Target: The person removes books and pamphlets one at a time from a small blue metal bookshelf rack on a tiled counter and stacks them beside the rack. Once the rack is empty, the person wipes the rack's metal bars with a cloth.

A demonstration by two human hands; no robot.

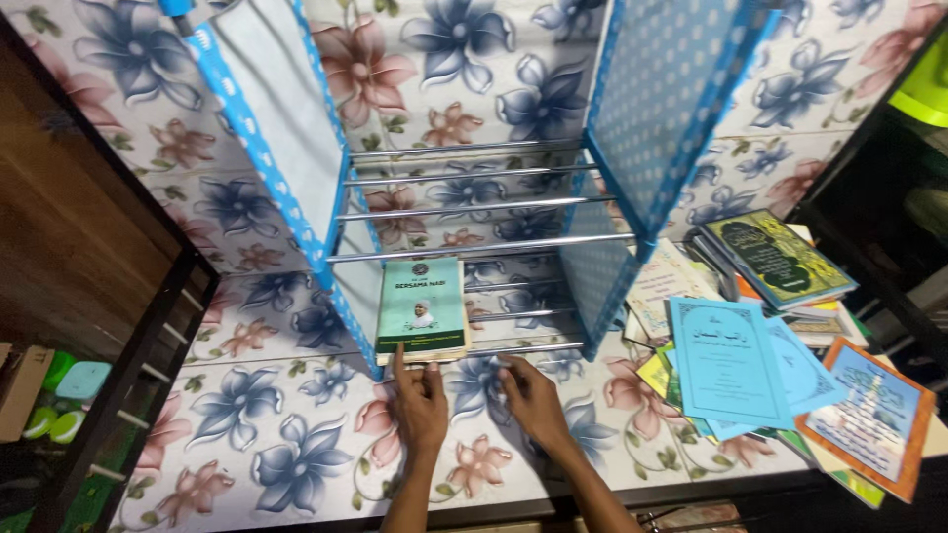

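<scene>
Resting at the near edge of the green booklet (422,308), left hand (420,403) touches it, grip open, fingers extended; right hand (534,399) lies beside it, flat and empty, on the floral surface (296,434).

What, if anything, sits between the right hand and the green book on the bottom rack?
Nothing visible. The right hand rests on the floral floor just right of the green book, with only bare rack rods between them. The left hand already touches the book's near edge.
</scene>
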